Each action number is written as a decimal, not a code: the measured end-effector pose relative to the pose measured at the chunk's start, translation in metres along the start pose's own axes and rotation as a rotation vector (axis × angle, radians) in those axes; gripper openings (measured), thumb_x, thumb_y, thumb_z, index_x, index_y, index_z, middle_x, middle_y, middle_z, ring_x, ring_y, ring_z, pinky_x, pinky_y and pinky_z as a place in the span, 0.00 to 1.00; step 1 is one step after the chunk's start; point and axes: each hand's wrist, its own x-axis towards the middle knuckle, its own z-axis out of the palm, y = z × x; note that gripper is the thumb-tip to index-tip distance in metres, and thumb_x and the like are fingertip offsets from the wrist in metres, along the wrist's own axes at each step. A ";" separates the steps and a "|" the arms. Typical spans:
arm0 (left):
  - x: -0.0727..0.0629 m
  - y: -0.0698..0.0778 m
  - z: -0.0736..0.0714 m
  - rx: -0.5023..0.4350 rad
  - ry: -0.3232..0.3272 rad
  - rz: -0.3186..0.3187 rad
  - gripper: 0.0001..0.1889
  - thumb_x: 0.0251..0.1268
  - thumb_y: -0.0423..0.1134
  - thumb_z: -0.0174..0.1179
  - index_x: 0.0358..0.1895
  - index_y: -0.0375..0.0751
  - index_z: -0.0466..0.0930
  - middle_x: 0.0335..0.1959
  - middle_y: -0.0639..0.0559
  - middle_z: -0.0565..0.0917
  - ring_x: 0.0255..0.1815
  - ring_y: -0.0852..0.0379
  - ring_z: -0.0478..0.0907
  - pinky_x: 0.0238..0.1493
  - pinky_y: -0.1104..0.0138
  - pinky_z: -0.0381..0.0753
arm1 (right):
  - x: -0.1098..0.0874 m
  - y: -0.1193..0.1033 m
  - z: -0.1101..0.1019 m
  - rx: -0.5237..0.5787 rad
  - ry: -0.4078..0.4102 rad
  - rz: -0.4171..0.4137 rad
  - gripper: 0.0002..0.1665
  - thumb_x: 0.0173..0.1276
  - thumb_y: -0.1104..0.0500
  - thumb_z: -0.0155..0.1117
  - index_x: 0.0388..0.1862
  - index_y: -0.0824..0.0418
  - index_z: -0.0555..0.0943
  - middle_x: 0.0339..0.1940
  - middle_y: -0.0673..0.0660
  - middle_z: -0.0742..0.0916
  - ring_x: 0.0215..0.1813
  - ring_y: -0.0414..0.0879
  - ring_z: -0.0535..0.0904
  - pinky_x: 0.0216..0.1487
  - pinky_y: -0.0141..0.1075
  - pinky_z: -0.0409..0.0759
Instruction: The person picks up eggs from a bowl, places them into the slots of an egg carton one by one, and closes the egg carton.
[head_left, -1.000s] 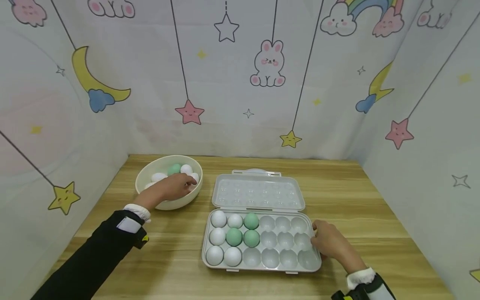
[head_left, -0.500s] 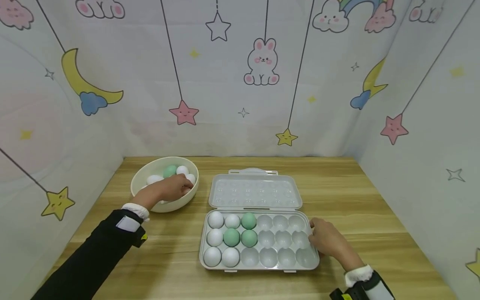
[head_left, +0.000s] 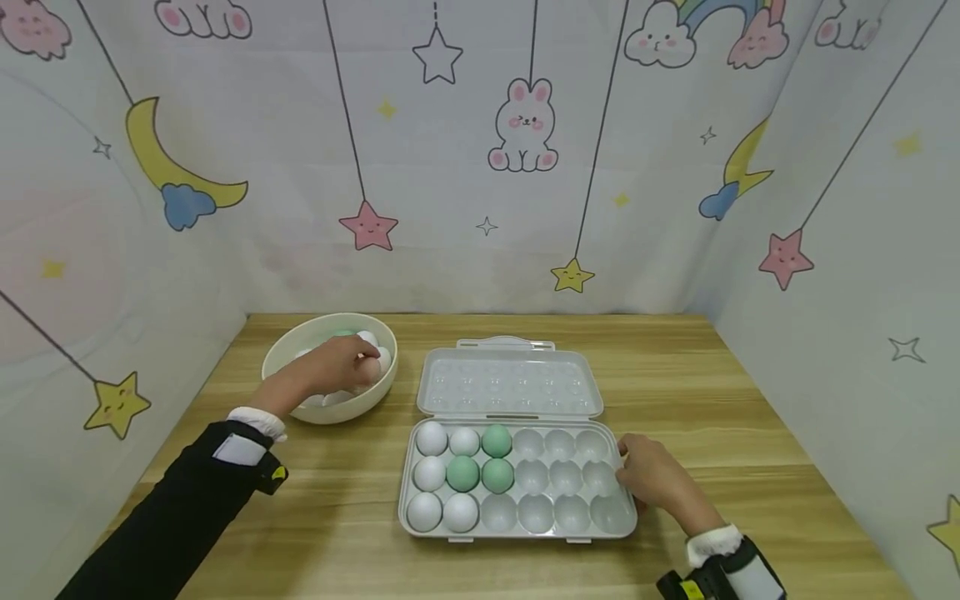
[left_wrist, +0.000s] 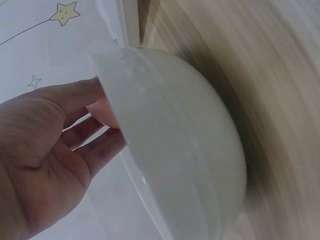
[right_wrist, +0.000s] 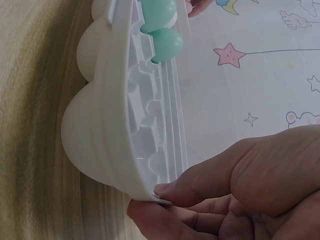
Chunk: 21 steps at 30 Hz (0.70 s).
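Observation:
My left hand (head_left: pixel 333 363) is in the cream bowl (head_left: pixel 279 360) at the back left, its thumb and fingers around a pinkish egg (left_wrist: pixel 103 111). The bowl's rim hides part of that egg in the left wrist view. White eggs and a green one lie around the hand in the bowl. In front of me an egg tray (head_left: pixel 570 508) has its lid (head_left: pixel 510 383) folded back. White eggs (head_left: pixel 424 512) and green eggs (head_left: pixel 462 473) fill the tray's left side. My right hand (head_left: pixel 654 472) pinches the tray's right edge between thumb and finger.
Both the bowl and the tray stand on a wooden table (head_left: pixel 660 375). A white cloth (head_left: pixel 450 275) printed with stars, moons and a rabbit encloses the back and sides.
Over the last half second my left hand has risen slightly inside the bowl, and the egg shows under its fingers. The right hand stays on the tray's edge.

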 end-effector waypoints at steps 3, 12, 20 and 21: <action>-0.004 0.002 -0.010 -0.051 0.067 -0.008 0.18 0.72 0.30 0.61 0.61 0.27 0.80 0.56 0.35 0.83 0.56 0.40 0.79 0.61 0.45 0.77 | 0.001 0.000 -0.001 -0.006 0.006 -0.011 0.16 0.61 0.75 0.59 0.49 0.79 0.77 0.27 0.58 0.82 0.25 0.47 0.81 0.26 0.40 0.81; -0.017 0.034 -0.038 -0.210 0.203 0.037 0.21 0.72 0.32 0.65 0.64 0.28 0.78 0.56 0.37 0.82 0.56 0.43 0.78 0.58 0.49 0.82 | -0.001 0.000 -0.001 0.013 0.014 -0.016 0.13 0.61 0.76 0.60 0.45 0.78 0.76 0.26 0.59 0.82 0.24 0.48 0.82 0.24 0.40 0.82; -0.032 0.080 -0.050 -0.418 0.266 0.084 0.20 0.71 0.35 0.68 0.63 0.35 0.79 0.56 0.44 0.83 0.58 0.49 0.79 0.58 0.57 0.83 | -0.002 0.000 -0.001 0.041 0.016 -0.019 0.13 0.60 0.76 0.58 0.45 0.77 0.76 0.26 0.60 0.82 0.22 0.49 0.82 0.21 0.40 0.83; -0.035 0.088 -0.050 -0.446 0.271 0.094 0.21 0.71 0.36 0.68 0.63 0.35 0.79 0.56 0.43 0.83 0.58 0.48 0.79 0.58 0.58 0.83 | -0.003 0.000 -0.001 0.044 0.016 -0.021 0.13 0.60 0.76 0.58 0.45 0.77 0.76 0.26 0.60 0.82 0.22 0.49 0.82 0.21 0.41 0.83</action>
